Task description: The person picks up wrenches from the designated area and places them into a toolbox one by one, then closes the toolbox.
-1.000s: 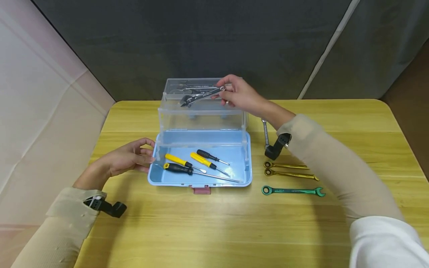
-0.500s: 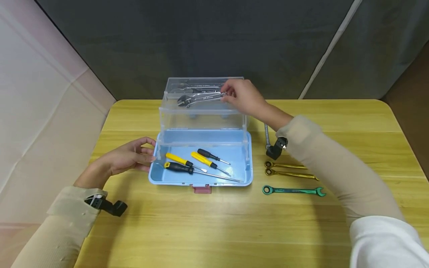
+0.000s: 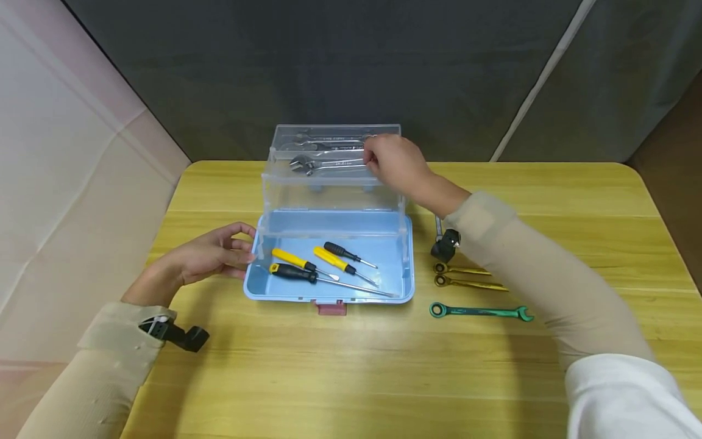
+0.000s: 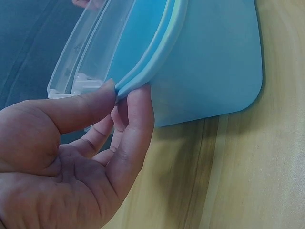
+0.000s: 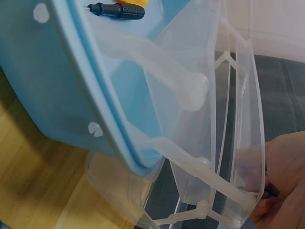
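My left hand (image 3: 216, 253) pinches the left rim of a light blue toolbox (image 3: 249, 289), thumb on top and fingers below, as the left wrist view (image 4: 136, 83) shows too. At the right end of its raised clear upper tray (image 3: 285, 179), my right hand (image 3: 395, 160) has curled fingers around the handle end of a silver adjustable wrench (image 3: 301, 164). That wrench lies low over the tray, its head to the left; the fingertips are hidden behind the hand. In the right wrist view, the right hand (image 5: 286, 176) sits at the tray's end wall.
Several yellow and black screwdrivers (image 3: 293, 273) lie in the blue base. Silver wrenches (image 3: 323, 140) rest in the back tray. On the wooden table to the right lie two gold wrenches (image 3: 466, 283), a green wrench (image 3: 479, 311) and a silver one (image 3: 438, 225) partly under the forearm.
My right hand has lowered the adjustable wrench's handle end into the front upper tray, levelling it. The left hand keeps its pinch on the rim.
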The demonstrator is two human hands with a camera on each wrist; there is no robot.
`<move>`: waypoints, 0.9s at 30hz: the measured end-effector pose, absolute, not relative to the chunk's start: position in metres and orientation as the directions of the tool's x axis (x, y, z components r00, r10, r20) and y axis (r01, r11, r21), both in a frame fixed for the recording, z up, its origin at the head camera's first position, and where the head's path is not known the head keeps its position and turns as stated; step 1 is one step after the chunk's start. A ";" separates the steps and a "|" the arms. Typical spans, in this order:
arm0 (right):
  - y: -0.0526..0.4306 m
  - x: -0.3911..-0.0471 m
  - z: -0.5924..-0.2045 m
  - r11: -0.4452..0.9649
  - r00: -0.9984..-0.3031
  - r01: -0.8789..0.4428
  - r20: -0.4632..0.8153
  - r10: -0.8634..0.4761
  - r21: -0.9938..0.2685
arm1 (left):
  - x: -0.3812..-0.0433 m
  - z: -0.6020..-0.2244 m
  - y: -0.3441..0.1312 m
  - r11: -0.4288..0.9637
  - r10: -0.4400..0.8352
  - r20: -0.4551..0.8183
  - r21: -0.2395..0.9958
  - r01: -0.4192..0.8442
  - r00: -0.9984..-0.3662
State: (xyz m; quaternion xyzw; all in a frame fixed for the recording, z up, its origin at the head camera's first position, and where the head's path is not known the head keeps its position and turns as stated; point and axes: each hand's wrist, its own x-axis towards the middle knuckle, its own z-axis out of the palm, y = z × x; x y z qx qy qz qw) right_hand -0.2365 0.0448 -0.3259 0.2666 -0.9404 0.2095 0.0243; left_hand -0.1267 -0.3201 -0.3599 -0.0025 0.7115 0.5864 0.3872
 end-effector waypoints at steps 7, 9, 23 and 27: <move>0.044 -0.234 -0.326 0.770 -0.865 -0.493 0.130 -0.485 -0.406 | -0.127 -0.361 -0.322 0.315 0.450 -0.558 0.830 -0.460 -0.697; 0.045 -0.234 -0.325 0.768 -0.866 -0.489 0.125 -0.484 -0.413 | -0.126 -0.361 -0.323 0.314 0.451 -0.557 0.830 -0.461 -0.697; 0.073 -0.201 -0.329 0.691 -0.817 -0.568 0.207 -0.538 -0.446 | -0.124 -0.361 -0.325 0.317 0.448 -0.557 0.830 -0.458 -0.699; 0.085 -0.191 -0.336 0.705 -0.838 -0.535 0.183 -0.515 -0.466 | -0.124 -0.361 -0.325 0.320 0.449 -0.556 0.831 -0.455 -0.700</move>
